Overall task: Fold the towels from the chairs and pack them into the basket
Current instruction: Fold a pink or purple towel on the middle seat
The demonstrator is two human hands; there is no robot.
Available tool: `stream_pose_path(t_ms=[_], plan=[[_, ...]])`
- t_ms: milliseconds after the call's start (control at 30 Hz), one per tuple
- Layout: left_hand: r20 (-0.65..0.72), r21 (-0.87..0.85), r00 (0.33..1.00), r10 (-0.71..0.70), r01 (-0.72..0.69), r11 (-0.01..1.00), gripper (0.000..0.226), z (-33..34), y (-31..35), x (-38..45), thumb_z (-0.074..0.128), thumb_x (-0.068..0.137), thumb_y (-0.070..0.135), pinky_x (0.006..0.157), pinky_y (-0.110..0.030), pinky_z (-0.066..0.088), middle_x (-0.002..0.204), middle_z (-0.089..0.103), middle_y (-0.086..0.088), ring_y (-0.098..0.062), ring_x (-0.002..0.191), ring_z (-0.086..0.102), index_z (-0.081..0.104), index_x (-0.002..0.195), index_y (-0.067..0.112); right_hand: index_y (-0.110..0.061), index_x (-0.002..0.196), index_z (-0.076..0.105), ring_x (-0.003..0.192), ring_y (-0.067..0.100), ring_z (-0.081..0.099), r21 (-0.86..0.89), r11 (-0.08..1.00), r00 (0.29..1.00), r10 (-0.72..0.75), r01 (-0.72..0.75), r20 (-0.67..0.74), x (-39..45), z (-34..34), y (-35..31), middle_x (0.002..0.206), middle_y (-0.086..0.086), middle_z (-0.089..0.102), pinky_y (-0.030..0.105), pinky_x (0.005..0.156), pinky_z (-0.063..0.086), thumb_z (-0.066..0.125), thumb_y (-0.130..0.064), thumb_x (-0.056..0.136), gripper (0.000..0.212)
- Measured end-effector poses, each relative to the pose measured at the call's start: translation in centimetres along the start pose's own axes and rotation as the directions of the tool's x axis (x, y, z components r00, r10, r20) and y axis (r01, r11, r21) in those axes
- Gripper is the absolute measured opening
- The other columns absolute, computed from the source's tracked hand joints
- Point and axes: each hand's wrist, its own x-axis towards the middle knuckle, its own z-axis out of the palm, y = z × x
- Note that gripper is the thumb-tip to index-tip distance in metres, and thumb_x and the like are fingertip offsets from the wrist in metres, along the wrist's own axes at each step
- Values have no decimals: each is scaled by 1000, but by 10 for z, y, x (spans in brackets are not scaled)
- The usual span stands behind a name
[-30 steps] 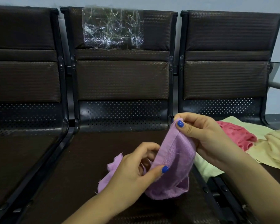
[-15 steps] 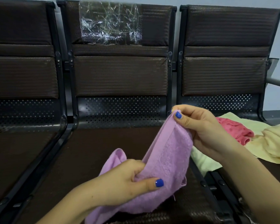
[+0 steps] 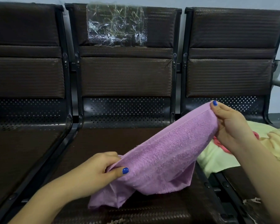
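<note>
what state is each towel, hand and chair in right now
purple towel: stretched out between both hands, lower edge hanging onto the middle chair seat
left hand: pinches the towel's near corner
right hand: pinches the towel's far corner, raised
yellow towels: crumpled, unfolded on the right chair
pink towel: crumpled among the yellow ones, mostly hidden
middle chair: clear plastic taped on its backrest
</note>
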Motion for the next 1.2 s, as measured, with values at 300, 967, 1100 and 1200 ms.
stream_pose_path(t_ms=[300, 967, 1100, 1200], plan=[[-86, 375, 990, 109, -69, 924, 24, 2, -15, -1, 41, 76, 65, 68, -14, 34, 93, 42, 28, 1, 87, 42, 49, 65, 46, -19, 61, 73, 51, 4, 59, -88, 995, 979, -23, 41, 201, -8, 7, 1, 60, -5, 65, 15, 49, 50, 63, -27, 71, 16], [-246, 632, 966, -77, 220, 743, 81, 2, 6, 9, 37, 99, 23, 60, -22, 38, 99, 25, 10, -4, 69, 37, -35, 118, 57, -21, 66, 73, 58, 8, 53, -123, 988, 977, -70, 96, 200, -3, 1, 3, 65, -4, 63, 18, 55, 48, 71, -38, 56, 20], [-321, 672, 945, -65, 275, 688, 101, 11, -8, 11, 46, 94, 22, 45, -20, 25, 106, 48, 7, -6, 55, 31, -47, 123, 48, -21, 70, 73, 60, 6, 57, -165, 982, 964, -50, 95, 260, -9, 8, 10, 68, -4, 64, 16, 55, 50, 75, -40, 52, 26], [-391, 638, 919, -55, 314, 703, 93, 10, -12, 12, 49, 91, 20, 46, -22, 33, 113, 55, 5, -11, 62, 48, -24, 145, 38, -23, 72, 74, 59, 3, 57, -191, 974, 948, -57, 121, 313, -15, 15, 15, 68, -7, 64, 14, 55, 49, 83, -48, 45, 38]])
